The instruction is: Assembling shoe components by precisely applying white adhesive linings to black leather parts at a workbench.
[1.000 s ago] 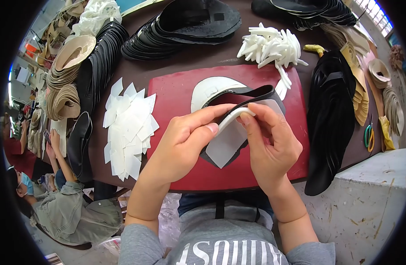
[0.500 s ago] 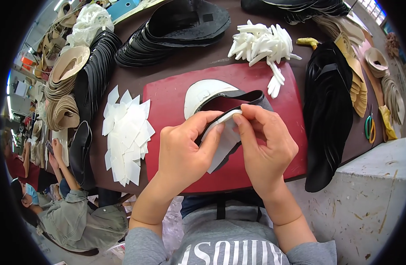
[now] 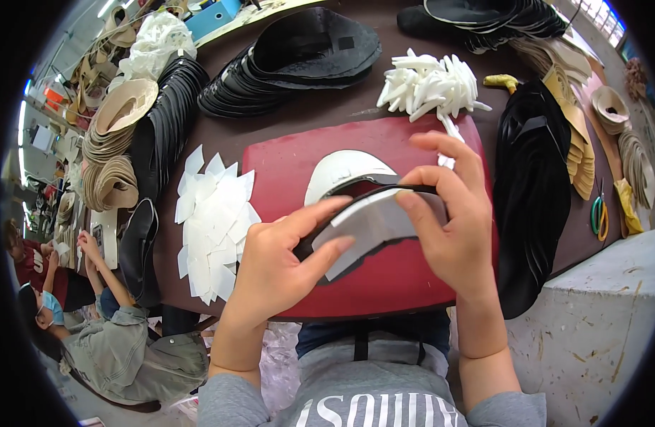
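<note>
A shoe upper (image 3: 349,171) with a white toe, a black rim and a grey-white inner facing (image 3: 384,222) is held over the red mat, its toe pointing away from me. My left hand (image 3: 281,256) grips its left side, thumb on the facing and fingers behind the black edge. On the right, my right hand (image 3: 452,217) pinches the rim between thumb and forefinger, while its upper fingers stand lifted and spread. A whitish strip shows along the rim near my left fingertips; its far end cannot be made out.
White padding strips (image 3: 434,85) lie heaped beyond the red mat (image 3: 285,153). White cut sheets (image 3: 217,228) are at left, stacked black uppers (image 3: 292,60) behind, black pieces (image 3: 530,192) and scissors (image 3: 599,213) at right. Masked co-worker (image 3: 128,356) sits at left.
My right hand has moved right along the rim and raised its fingers. My left hand has shifted slightly left. More of the grey-white facing shows, and the thick white strip is less visible.
</note>
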`<state>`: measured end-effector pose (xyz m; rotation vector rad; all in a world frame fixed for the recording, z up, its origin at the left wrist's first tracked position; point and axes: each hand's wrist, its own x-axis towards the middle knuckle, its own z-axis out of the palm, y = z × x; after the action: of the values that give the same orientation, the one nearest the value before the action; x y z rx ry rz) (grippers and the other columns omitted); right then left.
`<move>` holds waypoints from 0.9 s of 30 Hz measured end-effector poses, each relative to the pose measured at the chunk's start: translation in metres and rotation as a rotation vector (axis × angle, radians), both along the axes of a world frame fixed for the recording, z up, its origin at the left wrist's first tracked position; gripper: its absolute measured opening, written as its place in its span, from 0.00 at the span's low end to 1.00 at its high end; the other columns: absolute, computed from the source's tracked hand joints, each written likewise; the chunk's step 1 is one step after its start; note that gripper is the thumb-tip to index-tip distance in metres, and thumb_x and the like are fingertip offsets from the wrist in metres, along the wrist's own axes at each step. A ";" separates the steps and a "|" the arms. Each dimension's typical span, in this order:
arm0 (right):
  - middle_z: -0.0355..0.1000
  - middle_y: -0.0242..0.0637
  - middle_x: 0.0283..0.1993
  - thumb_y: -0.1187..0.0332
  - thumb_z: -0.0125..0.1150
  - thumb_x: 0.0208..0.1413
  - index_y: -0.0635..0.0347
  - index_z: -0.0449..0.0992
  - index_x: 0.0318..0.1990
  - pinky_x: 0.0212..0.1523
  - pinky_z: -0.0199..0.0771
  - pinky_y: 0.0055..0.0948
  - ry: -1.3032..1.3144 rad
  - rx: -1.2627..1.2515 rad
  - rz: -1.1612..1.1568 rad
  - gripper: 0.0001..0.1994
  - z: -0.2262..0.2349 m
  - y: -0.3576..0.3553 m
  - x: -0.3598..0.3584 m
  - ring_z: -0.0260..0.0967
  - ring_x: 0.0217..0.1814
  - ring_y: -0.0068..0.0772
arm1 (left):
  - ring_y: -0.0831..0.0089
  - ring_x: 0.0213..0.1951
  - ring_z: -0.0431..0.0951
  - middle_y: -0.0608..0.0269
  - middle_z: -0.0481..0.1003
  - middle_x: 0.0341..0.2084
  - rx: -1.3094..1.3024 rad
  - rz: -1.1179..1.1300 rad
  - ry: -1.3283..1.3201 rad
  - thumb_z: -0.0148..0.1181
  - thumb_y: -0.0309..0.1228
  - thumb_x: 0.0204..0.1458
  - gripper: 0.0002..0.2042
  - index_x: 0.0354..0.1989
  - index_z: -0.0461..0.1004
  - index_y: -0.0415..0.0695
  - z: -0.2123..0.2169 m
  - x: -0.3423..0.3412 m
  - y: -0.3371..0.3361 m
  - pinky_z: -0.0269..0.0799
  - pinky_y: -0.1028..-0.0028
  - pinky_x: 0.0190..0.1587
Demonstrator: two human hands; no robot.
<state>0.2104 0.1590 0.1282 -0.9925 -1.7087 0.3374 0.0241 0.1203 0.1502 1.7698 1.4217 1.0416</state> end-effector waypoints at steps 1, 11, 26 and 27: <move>0.70 0.36 0.52 0.74 0.66 0.41 0.57 0.78 0.33 0.59 0.57 0.36 0.004 0.070 -0.056 0.09 0.000 0.000 -0.003 0.63 0.51 0.32 | 0.82 0.18 0.67 0.63 0.79 0.22 -0.025 0.011 0.007 0.62 0.21 0.45 0.14 0.43 0.78 0.36 0.001 -0.004 -0.002 0.62 0.84 0.19; 0.75 0.15 0.40 0.70 0.69 0.40 0.44 0.79 0.35 0.65 0.43 0.46 -0.407 0.431 -0.210 0.12 -0.012 -0.032 -0.013 0.63 0.47 0.22 | 0.82 0.18 0.67 0.61 0.79 0.23 -0.107 -0.025 -0.136 0.61 0.20 0.45 0.15 0.44 0.77 0.35 0.011 0.004 -0.016 0.60 0.83 0.19; 0.74 0.19 0.39 0.71 0.68 0.40 0.47 0.79 0.33 0.63 0.46 0.46 -0.337 0.424 -0.175 0.10 -0.003 -0.030 -0.021 0.63 0.43 0.23 | 0.84 0.17 0.63 0.65 0.76 0.18 0.015 -0.035 -0.064 0.61 0.19 0.42 0.14 0.41 0.78 0.32 0.021 0.008 -0.019 0.56 0.85 0.19; 0.75 0.20 0.38 0.71 0.68 0.40 0.47 0.79 0.33 0.63 0.46 0.46 -0.332 0.427 -0.176 0.10 -0.003 -0.030 -0.021 0.63 0.43 0.23 | 0.84 0.17 0.63 0.65 0.76 0.18 0.017 -0.035 -0.064 0.61 0.19 0.42 0.14 0.41 0.78 0.32 0.021 0.008 -0.020 0.56 0.85 0.19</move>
<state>0.1892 0.1295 0.1254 -0.9013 -1.8656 -0.3149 0.0326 0.1005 0.1712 1.7516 1.3421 1.0854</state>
